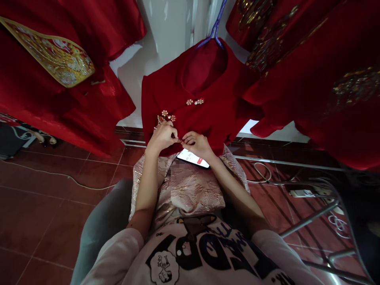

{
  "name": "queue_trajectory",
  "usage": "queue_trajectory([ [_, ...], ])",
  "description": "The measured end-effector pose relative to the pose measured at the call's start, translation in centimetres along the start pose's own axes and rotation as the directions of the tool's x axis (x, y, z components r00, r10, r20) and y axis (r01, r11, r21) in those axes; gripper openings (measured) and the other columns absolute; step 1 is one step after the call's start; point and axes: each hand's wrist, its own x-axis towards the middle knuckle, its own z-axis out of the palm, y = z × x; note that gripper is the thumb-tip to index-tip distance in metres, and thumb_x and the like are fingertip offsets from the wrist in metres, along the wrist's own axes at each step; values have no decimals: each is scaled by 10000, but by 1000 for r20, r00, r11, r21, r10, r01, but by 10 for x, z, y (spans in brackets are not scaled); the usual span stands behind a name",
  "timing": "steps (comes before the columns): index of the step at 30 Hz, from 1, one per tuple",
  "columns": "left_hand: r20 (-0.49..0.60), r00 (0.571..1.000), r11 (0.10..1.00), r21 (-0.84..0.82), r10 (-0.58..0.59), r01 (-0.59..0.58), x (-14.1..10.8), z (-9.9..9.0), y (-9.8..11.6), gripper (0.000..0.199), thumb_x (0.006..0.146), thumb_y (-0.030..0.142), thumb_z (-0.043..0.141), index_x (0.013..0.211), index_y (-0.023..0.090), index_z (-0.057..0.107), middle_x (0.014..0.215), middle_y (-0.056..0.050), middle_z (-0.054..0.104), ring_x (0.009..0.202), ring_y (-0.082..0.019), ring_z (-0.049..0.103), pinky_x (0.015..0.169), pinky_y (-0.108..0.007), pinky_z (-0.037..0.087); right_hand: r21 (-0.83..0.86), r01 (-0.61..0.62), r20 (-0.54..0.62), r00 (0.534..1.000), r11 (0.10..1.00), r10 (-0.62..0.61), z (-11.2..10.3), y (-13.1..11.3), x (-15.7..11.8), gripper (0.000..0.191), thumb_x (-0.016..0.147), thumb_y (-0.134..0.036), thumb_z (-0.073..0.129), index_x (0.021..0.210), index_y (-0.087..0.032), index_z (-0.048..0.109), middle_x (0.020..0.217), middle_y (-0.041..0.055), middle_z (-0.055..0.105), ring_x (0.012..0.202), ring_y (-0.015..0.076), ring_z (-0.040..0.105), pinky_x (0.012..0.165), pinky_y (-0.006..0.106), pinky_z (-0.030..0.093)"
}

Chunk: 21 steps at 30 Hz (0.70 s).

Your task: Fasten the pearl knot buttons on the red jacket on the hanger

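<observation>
A red jacket (208, 114) with a round neckline hangs in front of me on a purple hanger (216, 29). Flower-shaped pearl clasps (195, 101) sit below its neckline, and more beaded ornaments (168, 115) are on its left side. Low on the jacket front, my left hand (162, 136) is closed in a pinch on the red cloth. My right hand (196, 144) pinches the cloth right beside it, the fingertips of both hands almost touching. Anything small between the fingertips is too fine to make out. Below the hands, a lit phone (193, 158) rests on shiny pink brocade cloth (196, 190) across my lap.
Red garments with gold embroidery hang at the left (68, 63) and the right (311, 79). A metal-framed chair (311, 217) stands at my right. Cables (74, 180) run over the red tiled floor (38, 198). Behind the jacket is a pale wall (169, 31).
</observation>
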Motion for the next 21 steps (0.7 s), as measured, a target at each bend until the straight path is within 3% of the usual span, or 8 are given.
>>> queue_trajectory([
  [7, 26, 999, 998, -33, -48, 49, -1, -6, 5, 125, 775, 198, 867, 729, 180, 753, 907, -65, 671, 985, -267, 623, 878, -364, 480, 25, -21, 9, 1000, 999, 21, -1, -2, -1, 188, 639, -228, 747, 803, -201, 660, 722, -2, 727, 657, 147, 694, 663, 263, 573],
  [13, 80, 995, 998, -15, -63, 65, -4, -9, 1, 129, 767, 213, 845, 705, 189, 735, 827, -42, 726, 802, -216, 665, 769, -326, 483, 28, -17, 21, 1000, 999, 16, 3, -1, -1, 180, 632, -219, 739, 792, -199, 659, 715, -1, 727, 676, 152, 704, 665, 260, 576],
  [21, 105, 989, 991, -62, -108, 115, -3, -11, 9, 98, 741, 115, 763, 700, 195, 725, 750, -18, 748, 757, -209, 697, 682, -302, 452, 77, -49, 21, 999, 996, 47, 4, -2, -2, 202, 619, -229, 740, 791, -209, 637, 713, -7, 714, 667, 147, 693, 656, 264, 569],
])
